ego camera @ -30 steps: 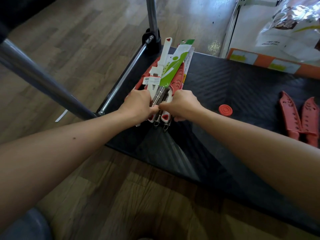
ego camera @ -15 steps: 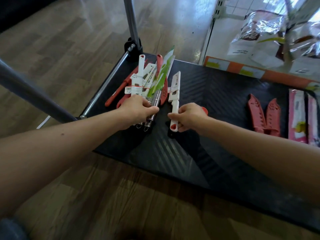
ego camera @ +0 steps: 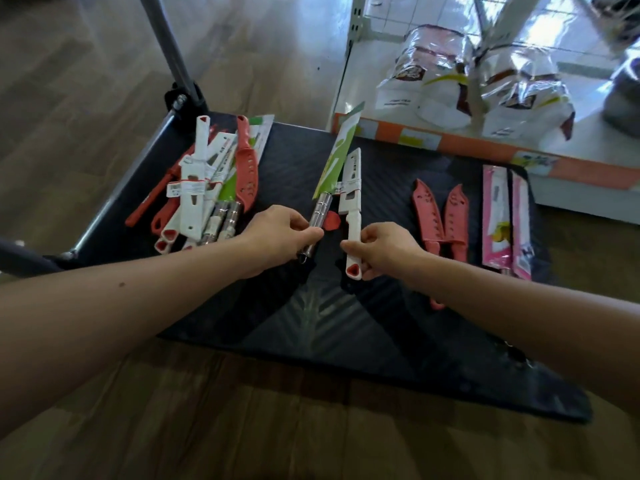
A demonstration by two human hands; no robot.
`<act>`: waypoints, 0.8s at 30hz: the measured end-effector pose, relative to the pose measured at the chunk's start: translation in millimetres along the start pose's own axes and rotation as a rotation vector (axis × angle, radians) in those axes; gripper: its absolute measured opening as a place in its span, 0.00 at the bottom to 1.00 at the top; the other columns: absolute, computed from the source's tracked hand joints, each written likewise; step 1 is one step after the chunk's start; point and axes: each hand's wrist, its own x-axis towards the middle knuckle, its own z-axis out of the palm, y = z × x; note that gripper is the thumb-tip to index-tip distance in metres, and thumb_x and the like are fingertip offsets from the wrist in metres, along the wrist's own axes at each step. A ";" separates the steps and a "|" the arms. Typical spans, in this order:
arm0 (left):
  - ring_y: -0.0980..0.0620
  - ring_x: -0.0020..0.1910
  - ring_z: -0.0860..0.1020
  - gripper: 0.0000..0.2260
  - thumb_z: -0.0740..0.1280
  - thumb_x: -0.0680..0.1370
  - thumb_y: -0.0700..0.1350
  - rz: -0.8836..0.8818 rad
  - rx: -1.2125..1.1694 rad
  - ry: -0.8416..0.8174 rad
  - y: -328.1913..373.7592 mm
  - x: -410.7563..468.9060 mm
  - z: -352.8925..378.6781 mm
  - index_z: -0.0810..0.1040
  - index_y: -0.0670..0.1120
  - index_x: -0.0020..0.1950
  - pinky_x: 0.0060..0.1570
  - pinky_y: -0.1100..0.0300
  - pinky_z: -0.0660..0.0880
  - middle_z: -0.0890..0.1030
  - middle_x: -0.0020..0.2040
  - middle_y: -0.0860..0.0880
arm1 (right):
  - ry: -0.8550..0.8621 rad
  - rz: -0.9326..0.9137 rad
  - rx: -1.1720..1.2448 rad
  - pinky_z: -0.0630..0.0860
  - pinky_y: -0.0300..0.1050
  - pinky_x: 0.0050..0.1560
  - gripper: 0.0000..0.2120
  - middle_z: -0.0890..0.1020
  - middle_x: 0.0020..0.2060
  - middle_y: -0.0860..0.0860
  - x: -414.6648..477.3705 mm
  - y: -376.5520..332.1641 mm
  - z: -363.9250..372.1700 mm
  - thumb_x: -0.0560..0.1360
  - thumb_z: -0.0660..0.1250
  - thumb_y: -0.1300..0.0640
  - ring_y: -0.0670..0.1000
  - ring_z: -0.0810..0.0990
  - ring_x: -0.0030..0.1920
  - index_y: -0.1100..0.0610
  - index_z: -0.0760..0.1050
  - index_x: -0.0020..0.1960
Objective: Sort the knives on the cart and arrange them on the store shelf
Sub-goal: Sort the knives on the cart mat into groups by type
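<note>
Knife heap (ego camera: pixel 194 192) on cart (ego camera: pixel 311 323) (red-sheathed pair (ego camera: pixel 427 213) well apart)

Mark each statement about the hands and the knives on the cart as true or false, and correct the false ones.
1. The left hand holds a steel-handled knife in a green sleeve. True.
2. The right hand holds nothing. False: it grips the white knife by its handle.
3. Two red sheathed knives lie side by side on the cart, to the right of the right hand. True.
4. The pink-packaged knives lie in the pile at the cart's left end. False: they lie at the right end, beyond the red pair.
</note>
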 end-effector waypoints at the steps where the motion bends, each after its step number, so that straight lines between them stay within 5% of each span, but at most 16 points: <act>1: 0.47 0.44 0.80 0.09 0.68 0.74 0.52 0.003 -0.005 0.000 1.6 0.0 4.2 0.81 0.46 0.44 0.52 0.48 0.78 0.82 0.42 0.47 | 0.009 0.006 0.005 0.76 0.33 0.25 0.09 0.80 0.33 0.51 -1.0 3.1 -3.9 0.74 0.68 0.54 0.43 0.79 0.27 0.60 0.75 0.45; 24: 0.49 0.43 0.77 0.12 0.67 0.75 0.49 -0.100 0.241 0.038 0.6 -8.1 25.2 0.80 0.40 0.47 0.44 0.58 0.72 0.81 0.45 0.43 | -0.031 0.087 0.049 0.79 0.35 0.27 0.09 0.78 0.33 0.52 2.5 22.2 -16.3 0.75 0.67 0.55 0.47 0.79 0.30 0.59 0.72 0.41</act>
